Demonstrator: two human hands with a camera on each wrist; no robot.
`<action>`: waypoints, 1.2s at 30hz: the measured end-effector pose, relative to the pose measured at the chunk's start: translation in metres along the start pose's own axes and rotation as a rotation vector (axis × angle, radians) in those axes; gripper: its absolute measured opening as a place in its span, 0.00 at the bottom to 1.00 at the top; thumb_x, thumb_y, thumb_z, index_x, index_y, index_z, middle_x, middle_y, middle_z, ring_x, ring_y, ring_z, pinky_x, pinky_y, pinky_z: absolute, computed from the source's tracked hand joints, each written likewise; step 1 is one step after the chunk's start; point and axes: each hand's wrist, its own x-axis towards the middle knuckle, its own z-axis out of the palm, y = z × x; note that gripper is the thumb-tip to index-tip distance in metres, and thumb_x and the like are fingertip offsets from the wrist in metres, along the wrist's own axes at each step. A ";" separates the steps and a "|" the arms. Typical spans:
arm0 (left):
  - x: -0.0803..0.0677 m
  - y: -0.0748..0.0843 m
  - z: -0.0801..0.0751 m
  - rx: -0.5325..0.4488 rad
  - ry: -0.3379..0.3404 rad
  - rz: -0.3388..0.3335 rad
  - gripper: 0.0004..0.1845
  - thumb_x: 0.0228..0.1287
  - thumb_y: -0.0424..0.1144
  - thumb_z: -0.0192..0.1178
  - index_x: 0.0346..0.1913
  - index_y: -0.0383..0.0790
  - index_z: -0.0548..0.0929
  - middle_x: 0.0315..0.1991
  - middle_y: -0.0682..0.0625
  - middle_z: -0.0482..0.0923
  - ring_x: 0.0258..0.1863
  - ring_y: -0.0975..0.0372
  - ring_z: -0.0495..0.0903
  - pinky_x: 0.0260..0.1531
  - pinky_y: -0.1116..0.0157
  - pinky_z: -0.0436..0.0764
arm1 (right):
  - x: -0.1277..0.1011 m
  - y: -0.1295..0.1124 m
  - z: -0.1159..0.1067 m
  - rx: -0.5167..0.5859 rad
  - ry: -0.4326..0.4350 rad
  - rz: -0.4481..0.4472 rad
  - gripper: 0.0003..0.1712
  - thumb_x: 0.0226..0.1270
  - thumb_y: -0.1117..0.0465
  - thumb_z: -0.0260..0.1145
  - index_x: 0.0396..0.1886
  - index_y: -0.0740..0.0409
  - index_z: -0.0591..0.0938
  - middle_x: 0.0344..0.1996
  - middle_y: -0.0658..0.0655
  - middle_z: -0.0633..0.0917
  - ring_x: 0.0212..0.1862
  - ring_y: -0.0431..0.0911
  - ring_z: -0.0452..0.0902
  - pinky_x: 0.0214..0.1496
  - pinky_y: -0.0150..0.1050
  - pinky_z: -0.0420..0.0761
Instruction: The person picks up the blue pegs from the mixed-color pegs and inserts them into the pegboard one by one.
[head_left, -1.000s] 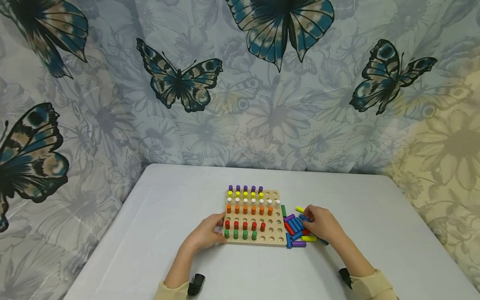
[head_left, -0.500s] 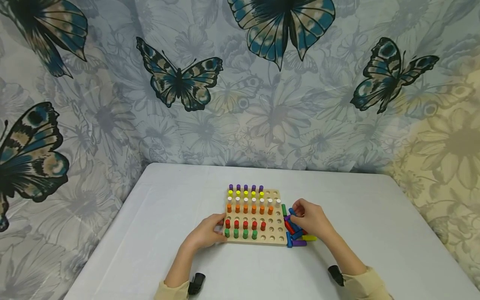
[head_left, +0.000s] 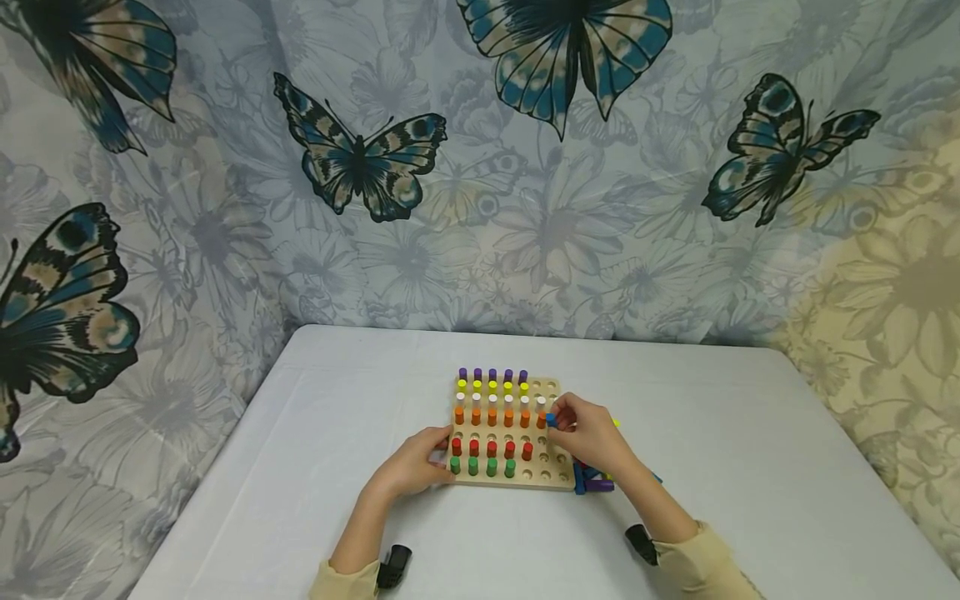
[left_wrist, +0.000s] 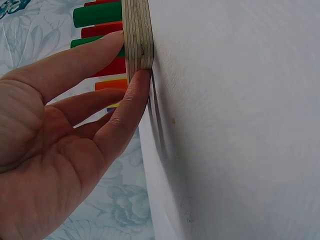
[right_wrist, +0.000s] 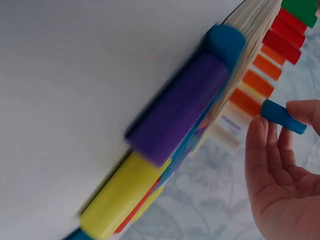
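Note:
A wooden pegboard (head_left: 534,479) lies on the table with upright pegs in rows of purple, yellow, white, orange, red and green. My left hand (head_left: 411,465) holds the board's left edge; close up in the left wrist view, the thumb (left_wrist: 107,47) and a finger (left_wrist: 130,112) touch the plywood side. Over the board's right part, my right hand (head_left: 596,433) pinches a blue peg (right_wrist: 283,116) between thumb and fingers. The peg is tilted, close to the end of the orange row. Part of the board's right side is hidden behind this hand.
Loose pegs lie in a pile along the board's right edge, among them a purple peg (right_wrist: 177,110) and a yellow peg (right_wrist: 125,195). The right forearm covers part of the pile. A white table (head_left: 300,392) stands before a butterfly-patterned backdrop (head_left: 555,233).
My right hand has moved left from the loose pile to over the board, carrying a blue peg picked up there. My left hand has stayed on the board's edge.

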 end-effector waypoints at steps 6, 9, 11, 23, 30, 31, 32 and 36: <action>0.000 -0.001 0.000 0.010 -0.001 0.009 0.40 0.52 0.30 0.72 0.68 0.27 0.67 0.58 0.36 0.73 0.58 0.46 0.72 0.58 0.47 0.72 | 0.006 -0.008 0.011 0.054 0.007 0.003 0.13 0.55 0.66 0.72 0.38 0.57 0.78 0.29 0.49 0.81 0.34 0.42 0.77 0.36 0.34 0.80; 0.001 -0.002 0.000 0.012 -0.001 0.009 0.40 0.53 0.30 0.71 0.69 0.28 0.66 0.58 0.36 0.74 0.58 0.47 0.72 0.58 0.48 0.73 | 0.008 -0.012 0.017 0.094 0.000 0.020 0.13 0.56 0.66 0.72 0.38 0.57 0.78 0.31 0.48 0.82 0.36 0.42 0.78 0.38 0.35 0.81; 0.001 -0.002 0.000 0.017 -0.003 0.009 0.40 0.53 0.30 0.71 0.69 0.28 0.66 0.58 0.37 0.74 0.58 0.47 0.72 0.57 0.48 0.73 | 0.010 -0.015 0.021 0.115 -0.006 0.022 0.12 0.56 0.66 0.72 0.38 0.56 0.78 0.31 0.49 0.82 0.37 0.42 0.79 0.39 0.36 0.82; 0.001 -0.002 0.000 0.009 -0.001 0.011 0.40 0.52 0.29 0.72 0.68 0.28 0.67 0.58 0.36 0.74 0.56 0.48 0.73 0.55 0.49 0.75 | 0.020 -0.030 0.042 0.173 -0.037 0.040 0.12 0.56 0.65 0.73 0.38 0.54 0.79 0.31 0.48 0.82 0.36 0.42 0.78 0.39 0.36 0.82; 0.001 -0.003 -0.001 0.011 -0.004 0.024 0.39 0.52 0.30 0.72 0.68 0.28 0.67 0.58 0.36 0.74 0.57 0.47 0.73 0.56 0.48 0.74 | 0.025 -0.040 0.052 0.190 -0.077 0.026 0.13 0.57 0.65 0.72 0.39 0.56 0.79 0.33 0.50 0.82 0.38 0.43 0.79 0.41 0.38 0.83; 0.001 -0.003 -0.001 0.012 -0.005 0.028 0.39 0.52 0.30 0.72 0.68 0.28 0.67 0.58 0.36 0.73 0.58 0.46 0.73 0.56 0.48 0.74 | 0.025 -0.041 0.053 0.192 -0.080 0.027 0.12 0.57 0.65 0.72 0.40 0.56 0.79 0.34 0.50 0.82 0.38 0.43 0.79 0.41 0.38 0.83; 0.001 -0.003 -0.001 0.012 -0.006 0.031 0.39 0.53 0.30 0.72 0.68 0.28 0.67 0.58 0.36 0.73 0.58 0.46 0.72 0.57 0.47 0.74 | 0.025 -0.042 0.054 0.192 -0.084 0.032 0.12 0.58 0.65 0.72 0.40 0.55 0.79 0.34 0.49 0.82 0.38 0.43 0.79 0.41 0.37 0.83; 0.001 -0.003 -0.001 0.017 -0.011 0.039 0.39 0.53 0.30 0.71 0.68 0.27 0.67 0.59 0.35 0.73 0.59 0.46 0.72 0.57 0.47 0.73 | 0.027 -0.044 0.058 0.189 -0.102 0.017 0.12 0.59 0.65 0.72 0.40 0.55 0.79 0.33 0.49 0.82 0.38 0.43 0.79 0.41 0.36 0.83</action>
